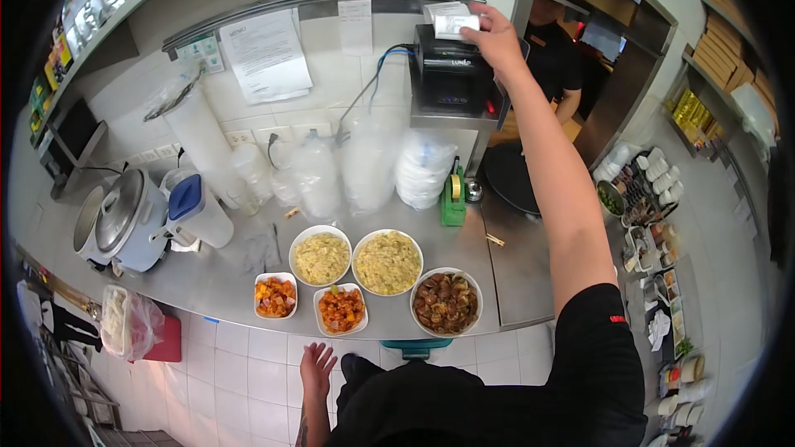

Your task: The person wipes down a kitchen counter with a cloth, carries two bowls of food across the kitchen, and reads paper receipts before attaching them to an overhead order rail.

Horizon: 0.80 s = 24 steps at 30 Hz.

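Observation:
High at the back, my right hand (499,40) has its fingers closed on a curled white receipt (455,27), just above the black receipt printer (451,74). My left hand (316,368) hangs in front of the counter edge with its fingers apart, holding nothing. Nearest to it on the counter are two square bowls of orange-red chunks, one on the left (275,295) and one on the right (340,310). Behind them stand two round bowls of yellow fried rice (321,258) (387,262). A round bowl of brown meat pieces (447,302) sits to their right.
On the left of the steel counter (215,277) stand a rice cooker (128,219) and a blue-lidded pitcher (199,211). Bagged containers (373,170) line the wall beside a green tape dispenser (453,199). Another person (555,58) stands behind the pass-through opening.

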Each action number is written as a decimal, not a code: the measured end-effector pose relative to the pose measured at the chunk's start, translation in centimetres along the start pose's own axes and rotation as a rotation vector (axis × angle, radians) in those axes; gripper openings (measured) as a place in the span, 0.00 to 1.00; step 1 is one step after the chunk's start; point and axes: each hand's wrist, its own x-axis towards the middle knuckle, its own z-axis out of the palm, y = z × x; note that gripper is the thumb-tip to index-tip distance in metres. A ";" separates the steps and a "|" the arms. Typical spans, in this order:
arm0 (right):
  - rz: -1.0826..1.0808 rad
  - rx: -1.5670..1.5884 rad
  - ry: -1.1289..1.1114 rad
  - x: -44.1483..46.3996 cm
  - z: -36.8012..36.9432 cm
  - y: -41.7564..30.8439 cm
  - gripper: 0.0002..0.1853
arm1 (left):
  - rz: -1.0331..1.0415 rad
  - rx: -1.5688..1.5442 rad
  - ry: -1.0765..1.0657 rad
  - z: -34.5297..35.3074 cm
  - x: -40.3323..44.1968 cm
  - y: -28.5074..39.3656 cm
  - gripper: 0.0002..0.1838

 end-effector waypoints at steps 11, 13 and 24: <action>-0.123 0.478 -0.004 -6.4 -3.1 -8.6 0.24 | 0.178 0.319 -0.243 9.3 -4.6 6.5 0.23; -0.108 0.455 -0.023 -9.0 -3.5 -9.6 0.25 | 0.257 0.368 -0.612 13.7 -4.2 8.2 0.22; 0.268 0.456 0.153 -39.4 -3.5 -15.8 0.30 | -0.279 0.005 -1.180 31.1 -7.7 5.9 0.43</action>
